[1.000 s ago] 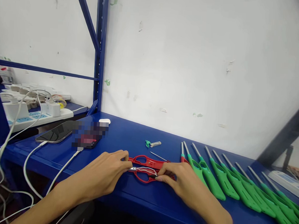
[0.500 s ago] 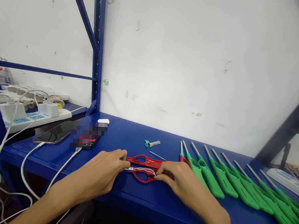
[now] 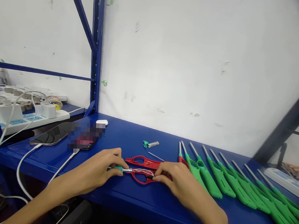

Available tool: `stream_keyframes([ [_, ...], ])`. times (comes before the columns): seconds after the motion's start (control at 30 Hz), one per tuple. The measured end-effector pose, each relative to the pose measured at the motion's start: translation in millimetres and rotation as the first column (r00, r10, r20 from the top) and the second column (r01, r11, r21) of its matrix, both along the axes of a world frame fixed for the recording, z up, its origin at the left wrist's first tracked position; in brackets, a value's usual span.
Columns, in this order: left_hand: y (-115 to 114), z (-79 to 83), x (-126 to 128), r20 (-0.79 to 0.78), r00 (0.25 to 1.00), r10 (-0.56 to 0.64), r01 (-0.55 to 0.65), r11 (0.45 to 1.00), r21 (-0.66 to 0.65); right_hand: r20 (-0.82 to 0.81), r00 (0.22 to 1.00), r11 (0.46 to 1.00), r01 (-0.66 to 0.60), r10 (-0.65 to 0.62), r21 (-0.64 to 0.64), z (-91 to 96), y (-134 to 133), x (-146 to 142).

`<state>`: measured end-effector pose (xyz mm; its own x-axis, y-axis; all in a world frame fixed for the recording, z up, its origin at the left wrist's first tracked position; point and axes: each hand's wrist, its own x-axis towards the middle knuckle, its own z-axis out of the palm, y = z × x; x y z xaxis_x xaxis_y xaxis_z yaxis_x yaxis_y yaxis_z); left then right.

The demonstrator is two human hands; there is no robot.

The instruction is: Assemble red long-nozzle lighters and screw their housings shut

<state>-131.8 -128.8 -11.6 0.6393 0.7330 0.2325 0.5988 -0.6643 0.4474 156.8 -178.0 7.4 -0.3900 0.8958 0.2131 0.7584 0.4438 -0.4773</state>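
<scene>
Two red lighter shell halves lie before me: the far half (image 3: 146, 163) and the near half (image 3: 139, 181), its open side up. White wires (image 3: 141, 170) run along the near half to a small black part (image 3: 150, 177). My left hand (image 3: 102, 168) pinches a green collar (image 3: 119, 167) on a metal lighter tube at the left end of the near half. Thumb and fingers of my right hand (image 3: 179, 177) are closed at the black part and wires, over the shells' right ends; exactly what they grip is partly hidden.
Several green lighters (image 3: 226, 183) lie in a row at right, with a red one (image 3: 180, 156) at its left end. Behind the shells are a thin metal rod (image 3: 156, 156) and a small green part (image 3: 145, 144). Phones (image 3: 53, 133) with white cables lie at left.
My left hand has moved slightly left and down, and the green collar now shows between its fingers. My right hand stays at the black part. The view has shifted slightly.
</scene>
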Motion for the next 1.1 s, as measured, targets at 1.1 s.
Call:
stream_keyframes([
  [1.1,-1,-8.6,-1,0.065,0.998,-0.024,0.022,0.999,0.033,0.033,0.999,1.000,-0.006,0.006,-0.015,-3.0,-1,7],
])
